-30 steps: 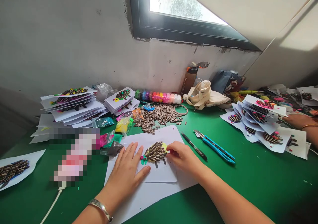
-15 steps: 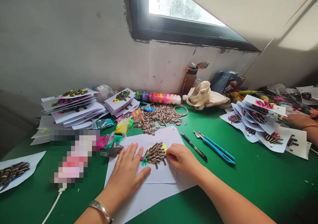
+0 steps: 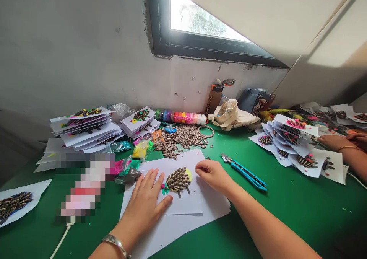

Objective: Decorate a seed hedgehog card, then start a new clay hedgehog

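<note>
My left hand [image 3: 145,201] lies flat with fingers spread on a white paper card [image 3: 183,207], beside a hedgehog-like picture made of striped sunflower seeds [image 3: 178,179]. Green and pink clay [image 3: 165,189] shows at the picture's left end, and yellow clay [image 3: 188,173] at its right. My right hand [image 3: 213,176] is just right of the picture, over the paper, with thumb and fingers pinched together. Whatever the pinch holds, if anything, is too small or hidden to make out. Larger white sheets [image 3: 172,238] lie beneath the card.
A blue utility knife [image 3: 246,173] lies right of my right hand. Behind are a seed pile [image 3: 183,138], a tape ring [image 3: 205,132], clay bags [image 3: 142,150] and clay tubs [image 3: 182,117]. Card stacks [image 3: 86,134] stand left, more cards [image 3: 295,136] right, near another person's hand [image 3: 329,141].
My right hand has moved right, off the picture's yellow edge, and now covers most of the black pen. My left hand stays flat on the card. The view has shifted slightly.
</note>
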`<act>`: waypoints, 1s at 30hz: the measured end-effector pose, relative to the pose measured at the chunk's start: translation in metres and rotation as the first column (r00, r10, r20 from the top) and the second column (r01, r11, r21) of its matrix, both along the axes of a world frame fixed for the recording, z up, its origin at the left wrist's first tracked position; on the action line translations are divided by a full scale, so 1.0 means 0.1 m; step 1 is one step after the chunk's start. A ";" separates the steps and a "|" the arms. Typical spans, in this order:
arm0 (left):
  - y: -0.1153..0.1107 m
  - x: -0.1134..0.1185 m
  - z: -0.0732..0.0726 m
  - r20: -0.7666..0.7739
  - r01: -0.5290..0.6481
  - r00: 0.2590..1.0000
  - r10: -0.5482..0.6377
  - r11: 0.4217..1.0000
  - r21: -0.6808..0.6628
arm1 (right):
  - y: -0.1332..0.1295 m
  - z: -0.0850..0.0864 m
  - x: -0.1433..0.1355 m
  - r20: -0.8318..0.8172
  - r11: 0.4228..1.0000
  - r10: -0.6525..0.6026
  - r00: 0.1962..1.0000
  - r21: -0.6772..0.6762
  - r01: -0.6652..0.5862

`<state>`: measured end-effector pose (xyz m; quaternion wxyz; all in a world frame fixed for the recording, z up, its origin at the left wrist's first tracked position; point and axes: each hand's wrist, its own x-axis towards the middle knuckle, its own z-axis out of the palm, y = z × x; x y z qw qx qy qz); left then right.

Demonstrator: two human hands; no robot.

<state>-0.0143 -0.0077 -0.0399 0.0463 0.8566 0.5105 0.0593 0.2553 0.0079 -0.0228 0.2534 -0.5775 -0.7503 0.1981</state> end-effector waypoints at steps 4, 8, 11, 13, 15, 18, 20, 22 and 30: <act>-0.01 -0.01 -0.01 0.027 0.002 1.000 -0.002 1.000 0.016 | 0.34 0.08 0.02 0.087 0.997 -0.073 0.994 0.042 0.069; -0.03 -0.02 -0.02 0.028 -0.005 1.000 0.005 1.000 0.014 | 0.71 0.09 -0.09 0.194 0.989 -0.138 0.971 0.085 0.124; -0.04 -0.02 -0.02 0.017 -0.014 1.000 0.013 1.000 0.007 | 0.88 0.06 -0.22 0.263 0.982 -0.173 0.949 0.125 0.144; -0.04 -0.02 -0.01 0.013 -0.017 1.000 0.017 1.000 -0.001 | 0.92 0.03 -0.30 0.306 0.983 -0.156 0.939 0.145 0.116; -0.04 -0.01 0.00 0.015 -0.019 1.000 0.020 1.000 -0.008 | 0.95 0.00 -0.37 0.351 0.986 -0.121 0.928 0.151 0.071; -0.03 -0.01 0.03 0.010 -0.020 1.000 0.020 0.999 -0.025 | 0.96 -0.03 -0.44 0.403 0.988 -0.082 0.911 0.151 0.022; -0.03 0.00 0.04 0.001 -0.019 1.000 0.019 0.999 -0.040 | 0.96 -0.04 -0.47 0.418 0.987 -0.071 0.906 0.162 0.002; -0.03 0.00 0.05 -0.002 -0.016 1.000 0.016 0.999 -0.047 | 0.95 -0.05 -0.49 0.426 0.985 -0.063 0.902 0.173 -0.013; -0.04 0.00 0.05 0.014 -0.020 1.000 0.021 0.999 -0.038 | 0.88 -0.12 -0.54 0.441 0.990 -0.043 0.896 0.137 -0.019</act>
